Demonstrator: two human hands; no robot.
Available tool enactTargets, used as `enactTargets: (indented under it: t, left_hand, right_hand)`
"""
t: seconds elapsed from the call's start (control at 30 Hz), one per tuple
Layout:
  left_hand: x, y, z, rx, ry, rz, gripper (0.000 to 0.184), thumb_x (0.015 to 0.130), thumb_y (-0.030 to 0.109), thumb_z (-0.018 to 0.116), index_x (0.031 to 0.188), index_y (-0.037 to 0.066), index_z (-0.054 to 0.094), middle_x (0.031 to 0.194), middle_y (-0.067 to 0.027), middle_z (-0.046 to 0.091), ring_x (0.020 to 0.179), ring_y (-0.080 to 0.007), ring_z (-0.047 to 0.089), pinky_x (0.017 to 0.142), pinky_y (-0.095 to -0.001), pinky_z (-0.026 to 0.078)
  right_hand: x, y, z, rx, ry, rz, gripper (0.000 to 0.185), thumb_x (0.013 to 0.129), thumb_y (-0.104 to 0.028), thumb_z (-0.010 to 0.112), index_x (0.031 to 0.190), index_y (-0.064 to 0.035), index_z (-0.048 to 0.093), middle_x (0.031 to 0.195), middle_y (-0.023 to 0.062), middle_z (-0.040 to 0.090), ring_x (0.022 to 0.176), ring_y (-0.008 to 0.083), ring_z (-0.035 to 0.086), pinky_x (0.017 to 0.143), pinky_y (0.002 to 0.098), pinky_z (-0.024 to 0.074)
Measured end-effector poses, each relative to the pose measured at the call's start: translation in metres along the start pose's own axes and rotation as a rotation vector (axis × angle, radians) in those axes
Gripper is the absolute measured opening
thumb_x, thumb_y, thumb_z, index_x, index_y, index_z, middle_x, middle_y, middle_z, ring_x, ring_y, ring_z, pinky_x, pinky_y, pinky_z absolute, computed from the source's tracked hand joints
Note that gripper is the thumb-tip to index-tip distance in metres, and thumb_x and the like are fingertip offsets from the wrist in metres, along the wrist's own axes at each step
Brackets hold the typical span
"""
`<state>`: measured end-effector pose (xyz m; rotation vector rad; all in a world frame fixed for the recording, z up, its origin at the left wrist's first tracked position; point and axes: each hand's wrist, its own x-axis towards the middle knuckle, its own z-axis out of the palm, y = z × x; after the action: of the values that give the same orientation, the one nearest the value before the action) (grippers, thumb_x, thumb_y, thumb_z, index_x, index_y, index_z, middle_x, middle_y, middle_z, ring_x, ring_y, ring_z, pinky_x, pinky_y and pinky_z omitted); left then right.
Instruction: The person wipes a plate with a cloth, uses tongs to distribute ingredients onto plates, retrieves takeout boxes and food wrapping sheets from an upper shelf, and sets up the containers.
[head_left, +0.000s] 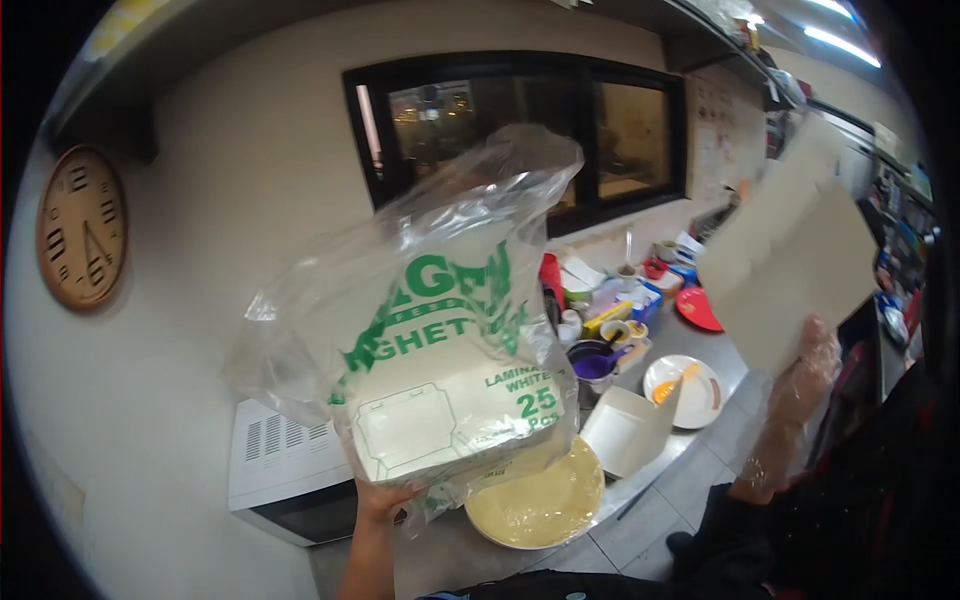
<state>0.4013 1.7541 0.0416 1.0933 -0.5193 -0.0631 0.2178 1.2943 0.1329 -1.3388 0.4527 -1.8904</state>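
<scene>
My left hand (382, 500) grips the underside of a clear plastic pack of flat spaghetti boxes (455, 420), held up in front of me. Green print on the pack reads "LAMINATED WHITE 25 PCS", partly wrinkled, and its loose plastic top sticks up. At the right, my right hand (815, 365), in a clear plastic glove, is closed on the lower edge of an unfolded cardboard box (790, 250). Between the two, a folded open white box (625, 435) sits on the counter, beside a white plate (710, 395) with an orange-handled utensil on it.
A cream-coloured bowl (540, 505) stands at the counter's near edge, below the pack. Behind are a purple container (592, 362), a red lid-like object (697, 310) and several cups and packets. A white microwave (280, 465) is at left; a wall clock (82, 228) hangs above.
</scene>
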Motion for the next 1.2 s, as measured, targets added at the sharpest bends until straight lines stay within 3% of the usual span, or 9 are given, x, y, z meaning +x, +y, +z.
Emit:
enactTargets:
  t: [0.2,0.4,0.47,0.6,0.67,0.83,1.0,1.1,1.2]
  left_hand:
    - [0.016,0.010,0.006,0.320,-0.046,0.281,0.134,0.043,0.014,0.087,0.145,0.006,0.000,0.139,-0.0150,0.032,0.127,-0.0300,0.038,0.104,-0.0414,0.034]
    - [0.059,0.099,-0.030,0.565,0.230,0.913,0.130,0.051,0.043,0.087,0.145,0.009,0.004,0.145,-0.0109,0.021,0.134,-0.0295,0.024,0.108,-0.0431,0.026]
    - [0.071,0.174,-0.030,0.465,0.444,1.125,0.122,0.058,0.055,0.080,0.145,0.010,0.007,0.144,-0.0092,0.021,0.133,-0.0280,0.024,0.107,-0.0435,0.028]
    - [0.103,0.350,0.060,0.273,0.393,1.561,0.072,0.079,0.003,0.065,0.136,0.004,0.020,0.129,-0.0112,0.035,0.115,-0.0242,0.045,0.096,-0.0353,0.041]
    - [0.141,0.420,0.080,0.457,0.539,1.734,0.079,0.071,0.012,0.077,0.129,0.002,0.025,0.127,-0.0174,0.036,0.117,-0.0242,0.043,0.097,-0.0378,0.041]
    - [0.228,0.536,0.098,0.909,1.288,1.438,0.095,0.057,0.057,0.078,0.129,0.013,0.036,0.132,-0.0275,0.030,0.121,-0.0436,0.031,0.101,-0.0463,0.032]
    - [0.301,0.593,0.083,1.550,1.093,0.801,0.091,0.069,0.068,0.060,0.140,0.019,0.031,0.147,-0.0216,0.020,0.136,-0.0419,0.012,0.110,-0.0494,0.011]
    - [0.318,0.576,0.071,1.635,1.086,0.789,0.089,0.073,0.064,0.057,0.140,0.013,0.029,0.146,-0.0258,0.017,0.135,-0.0447,0.014,0.109,-0.0516,0.015]
    - [0.317,0.529,0.082,1.558,1.102,0.928,0.088,0.076,0.060,0.055,0.141,0.007,0.026,0.146,-0.0300,0.013,0.134,-0.0476,0.016,0.108,-0.0538,0.018]
  right_hand:
    - [0.006,-0.077,0.018,0.104,-0.024,-0.123,0.039,0.090,-0.017,0.059,0.122,0.0035,0.049,0.115,0.0087,0.057,0.100,0.0139,0.055,0.079,0.0272,0.0478]
    - [-0.070,-0.091,0.043,-0.242,-0.995,-0.418,0.040,0.090,-0.015,0.059,0.124,0.0022,0.047,0.119,0.0087,0.053,0.103,0.0154,0.054,0.086,0.0284,0.0456]
    - [-0.058,-0.073,0.036,-0.171,-0.933,-0.312,0.040,0.090,-0.015,0.058,0.124,0.0018,0.046,0.121,0.0087,0.052,0.104,0.0159,0.054,0.088,0.0288,0.0449]
    - [-0.036,0.007,0.014,0.109,-0.436,0.107,0.041,0.090,-0.014,0.058,0.126,0.0010,0.044,0.124,0.0087,0.049,0.106,0.0169,0.053,0.092,0.0296,0.0434]
    - [-0.038,0.049,0.000,0.173,-0.333,0.230,0.042,0.090,-0.013,0.058,0.126,0.0006,0.043,0.125,0.0087,0.048,0.108,0.0173,0.053,0.094,0.0300,0.0427]
    - [-0.065,0.103,-0.030,-0.039,-0.404,0.050,0.045,0.089,-0.009,0.059,0.129,0.0006,0.040,0.126,0.0134,0.044,0.110,0.0185,0.050,0.095,0.0332,0.0391]
    - [-0.098,0.050,-0.049,-0.116,-0.467,0.060,0.037,0.088,-0.012,0.060,0.119,0.0035,0.046,0.120,0.0116,0.044,0.106,0.0165,0.048,0.089,0.0297,0.0399]
    - [-0.117,-0.026,-0.037,-0.379,-0.358,0.188,0.031,0.085,-0.019,0.062,0.109,-0.0008,0.060,0.095,0.0120,0.058,0.089,0.0218,0.056,0.093,0.0350,0.0404]
    - [-0.114,-0.044,-0.061,-0.264,-0.151,0.533,0.040,0.089,-0.012,0.057,0.124,0.0021,0.045,0.115,0.0112,0.050,0.108,0.0190,0.049,0.097,0.0316,0.0370]
